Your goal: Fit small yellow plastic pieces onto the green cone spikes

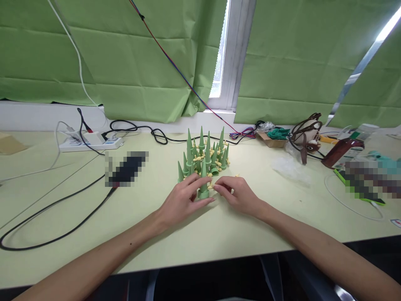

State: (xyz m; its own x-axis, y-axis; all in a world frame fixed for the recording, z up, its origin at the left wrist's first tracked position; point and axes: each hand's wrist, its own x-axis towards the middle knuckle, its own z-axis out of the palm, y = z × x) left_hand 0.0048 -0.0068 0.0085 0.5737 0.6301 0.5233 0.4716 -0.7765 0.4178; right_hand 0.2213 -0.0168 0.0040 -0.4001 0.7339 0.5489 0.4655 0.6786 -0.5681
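Observation:
My left hand [180, 196] is closed around a green plastic watering spike [203, 193], which stands upright on the table with its tip pointing up. Fingers lie in front of part of its cone. On the spike's right side sits a small yellow valve [210, 186], and the fingertips of my right hand [240, 194] are pinched together at it. Whether anything else is between those fingertips is hidden. Just behind my hands, several more green spikes [189, 146] stand in a tight cluster, many with yellow valves [198, 158] on their sides.
A power strip [94, 144] with cables and a dark blurred device [128, 169] lie to the left. On the right are a cardboard box [272, 141], a clear plastic bag [290, 169], a brown bottle [343, 152] and a green-edged phone [360, 188]. The table's front edge [219, 263] runs below my hands.

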